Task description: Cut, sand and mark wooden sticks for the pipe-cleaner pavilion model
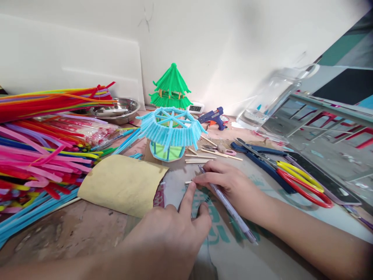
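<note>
Pale wood shows only as a short stick (188, 182) end, the rest hidden under the fingertips of both hands. The left hand (171, 225) presses its forefinger flat on the stick, gripping nothing. The right hand (230, 182), touching the stick from the other side, is closed around a pen (227, 204) whose tip is hard to make out. All this lies on the counter (72, 229) just in front of the blue pavilion model (171, 132); loose sticks (201, 156) lie beside that model, red-and-yellow scissors (294, 177) farther right.
</note>
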Action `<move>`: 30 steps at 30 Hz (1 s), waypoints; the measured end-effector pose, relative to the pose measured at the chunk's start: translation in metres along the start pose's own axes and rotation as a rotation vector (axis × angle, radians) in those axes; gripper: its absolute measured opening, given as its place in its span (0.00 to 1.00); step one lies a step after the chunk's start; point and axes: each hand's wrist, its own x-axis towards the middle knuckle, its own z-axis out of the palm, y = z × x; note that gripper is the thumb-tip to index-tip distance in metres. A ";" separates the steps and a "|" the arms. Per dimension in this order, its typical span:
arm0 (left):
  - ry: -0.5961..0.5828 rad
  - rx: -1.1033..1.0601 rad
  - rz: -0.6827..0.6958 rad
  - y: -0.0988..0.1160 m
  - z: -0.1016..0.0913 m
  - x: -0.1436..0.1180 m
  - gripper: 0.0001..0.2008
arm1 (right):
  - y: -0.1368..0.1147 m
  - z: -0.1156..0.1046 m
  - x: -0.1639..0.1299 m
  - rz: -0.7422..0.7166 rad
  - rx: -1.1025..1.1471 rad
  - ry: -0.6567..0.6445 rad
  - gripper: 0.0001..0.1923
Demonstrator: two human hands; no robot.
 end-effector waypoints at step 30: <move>0.049 0.007 -0.025 0.000 0.008 0.000 0.29 | 0.002 0.001 -0.003 -0.027 -0.104 0.003 0.14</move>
